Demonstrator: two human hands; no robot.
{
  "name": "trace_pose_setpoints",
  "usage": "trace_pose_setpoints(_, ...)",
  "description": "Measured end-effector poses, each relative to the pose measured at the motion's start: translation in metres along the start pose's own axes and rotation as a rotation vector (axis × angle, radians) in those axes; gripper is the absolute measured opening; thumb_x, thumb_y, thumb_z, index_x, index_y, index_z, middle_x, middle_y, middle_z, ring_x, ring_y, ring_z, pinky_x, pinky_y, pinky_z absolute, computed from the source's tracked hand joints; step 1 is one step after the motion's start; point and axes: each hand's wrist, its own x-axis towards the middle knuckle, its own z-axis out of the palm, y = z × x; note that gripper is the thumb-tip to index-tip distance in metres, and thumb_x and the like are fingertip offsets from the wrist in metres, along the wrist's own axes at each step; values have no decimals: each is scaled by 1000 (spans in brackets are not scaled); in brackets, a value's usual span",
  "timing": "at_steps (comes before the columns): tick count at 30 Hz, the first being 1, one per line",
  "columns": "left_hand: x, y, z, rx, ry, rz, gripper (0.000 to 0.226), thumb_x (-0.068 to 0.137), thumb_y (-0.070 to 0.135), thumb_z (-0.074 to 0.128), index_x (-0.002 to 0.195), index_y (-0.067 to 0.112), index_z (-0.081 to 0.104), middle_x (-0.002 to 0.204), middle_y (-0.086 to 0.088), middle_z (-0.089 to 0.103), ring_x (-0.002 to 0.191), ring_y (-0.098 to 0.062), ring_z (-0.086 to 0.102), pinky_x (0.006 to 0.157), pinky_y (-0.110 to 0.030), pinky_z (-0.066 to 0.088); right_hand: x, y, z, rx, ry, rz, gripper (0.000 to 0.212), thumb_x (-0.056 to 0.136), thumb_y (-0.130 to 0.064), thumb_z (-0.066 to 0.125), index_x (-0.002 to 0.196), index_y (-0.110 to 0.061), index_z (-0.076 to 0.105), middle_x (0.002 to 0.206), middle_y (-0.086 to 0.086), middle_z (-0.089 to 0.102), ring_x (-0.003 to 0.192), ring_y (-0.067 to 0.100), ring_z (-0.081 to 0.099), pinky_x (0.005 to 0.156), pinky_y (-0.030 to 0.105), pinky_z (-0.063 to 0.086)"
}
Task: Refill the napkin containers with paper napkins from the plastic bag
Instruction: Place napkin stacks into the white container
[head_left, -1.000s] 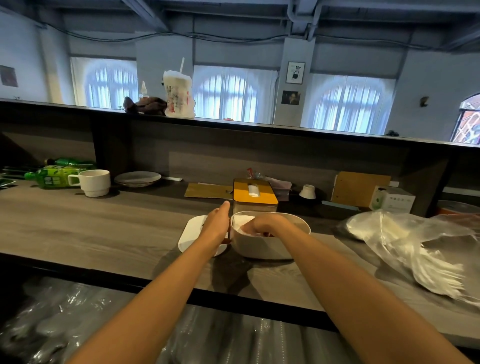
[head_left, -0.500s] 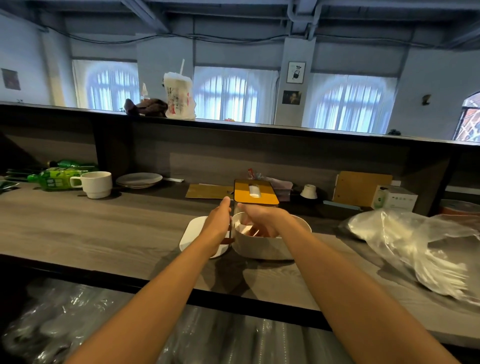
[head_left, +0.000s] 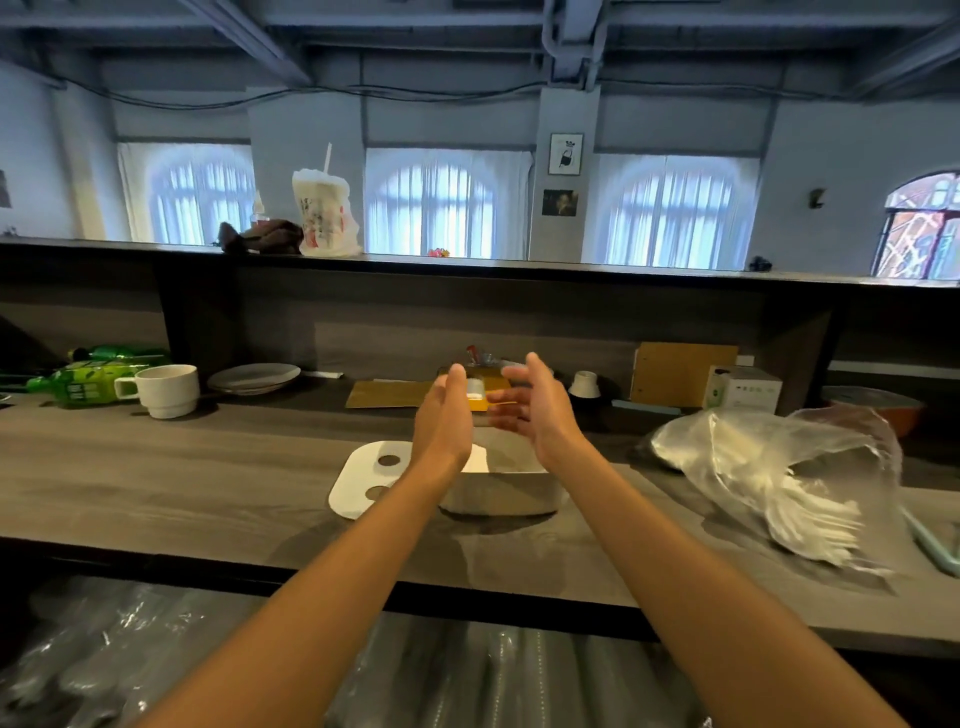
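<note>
Both hands hover above the white container (head_left: 501, 493) on the desk (head_left: 156, 467), palms facing. The left hand (head_left: 444, 415) and right hand (head_left: 535, 410) have straight, relaxed fingers holding nothing, probably freed to reach for more stock. Its lid (head_left: 363, 483) lies just left, leaving the mouth clear for filling. The plastic bag (head_left: 769, 467) of napkins sits well apart at right.

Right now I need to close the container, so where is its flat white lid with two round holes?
The flat white lid with two round holes lies on the wooden counter, against the white container's left side, under the left forearm.
</note>
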Motion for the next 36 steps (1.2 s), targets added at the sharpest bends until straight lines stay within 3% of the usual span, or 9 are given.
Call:
trace_pose_setpoints(6,-35,23,60,-131,-65,132,37,107,44,24,106,31,59,108,8,61,105,-9,57,95,-35,46,-33,-15,-59,59,160,-269,41,105,-40,33,106,-14,66,93,12,71,91,25,68,86,37,55)
trace_pose_setpoints(9,-54,24,99,-193,-108,153,37,107,39,28,114,23,60,115,3,62,110,-13,57,95,-37,50,-43,-14,-99,45,233,-344,40,105,-35,35,97,-15,68,82,8,70,82,21,66,81,38,54)
trace_pose_setpoints(14,-82,9,163,-202,-207,191,32,107,39,28,114,29,58,115,9,61,111,-8,56,96,-36,49,-60,-4,-178,-100,483,-443,47,104,-33,34,87,-9,71,76,11,68,73,20,63,68,32,47)
trace_pose_setpoints(18,-103,-7,217,-164,-363,217,31,107,37,32,116,26,60,108,11,64,100,0,60,82,-21,46,-64,12,-262,-177,719,-423,51,104,-36,37,72,-13,68,69,6,67,68,19,62,70,37,48)
trace_pose_setpoints(20,-109,-16,240,-107,-426,257,28,107,33,36,120,25,60,115,10,64,107,-4,59,83,-15,43,-65,18,-301,-207,785,-389,51,103,-37,38,70,-14,69,70,5,69,70,19,64,74,40,50)
trace_pose_setpoints(26,-110,-33,300,79,-579,430,61,96,53,29,146,22,45,146,6,47,131,-3,42,105,-16,32,-44,30,-367,-422,508,-244,53,97,-50,39,102,-9,73,107,7,72,102,20,65,90,37,46)
trace_pose_setpoints(30,-91,-41,329,182,-637,330,61,102,58,22,153,26,34,158,3,35,144,-12,31,119,-32,23,-35,29,-376,-636,215,-165,50,106,-41,30,126,-12,65,126,-2,61,115,10,52,85,14,36)
trace_pose_setpoints(33,-76,-47,339,177,-537,144,60,103,57,18,147,25,44,146,-5,50,131,-22,48,113,-39,34,-24,41,-383,-651,58,-31,56,103,-52,25,128,-21,64,144,-1,46,128,14,41,99,27,30)
trace_pose_setpoints(36,-69,-50,336,124,-450,16,59,105,52,20,134,16,56,126,-5,60,114,-21,55,100,-35,41,-20,46,-387,-708,-11,12,55,103,-54,23,125,-27,66,142,-6,42,126,8,35,103,30,23)
